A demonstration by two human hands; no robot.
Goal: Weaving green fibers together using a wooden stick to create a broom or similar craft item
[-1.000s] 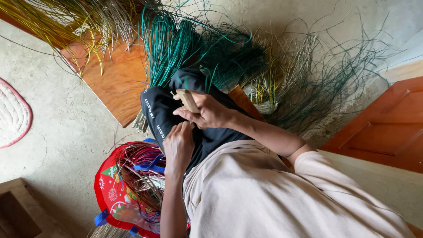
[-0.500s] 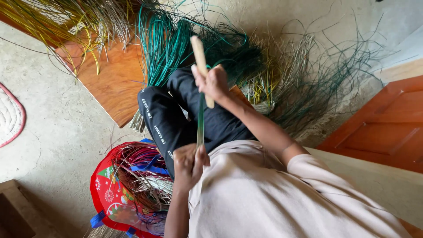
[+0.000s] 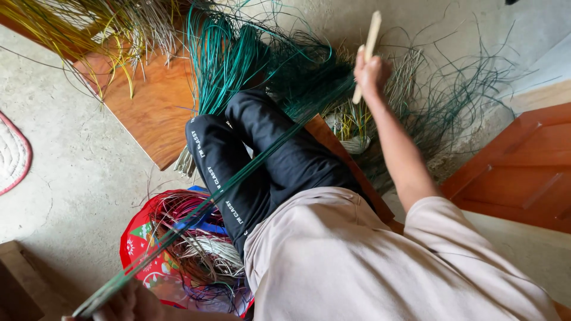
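Now both hands clamp green strand [image 3: 250,169]; red bag [image 3: 143,249] holds coloured strands.

A red bag [image 3: 140,252] of coloured strands sits near left on the concrete floor [image 3: 77,178]. Far left, yellow reeds [image 3: 71,30] overhang a wooden board [image 3: 151,110]. Green reeds [image 3: 226,59] lie far centre. A wooden door [image 3: 523,169] lies right.

Home weaving workshop: dyed reed bundles [image 3: 238,53] (concrete floor [image 3: 71,172]).

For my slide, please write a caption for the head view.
Right hand lifts a wooden stick; left hand holds green strands.
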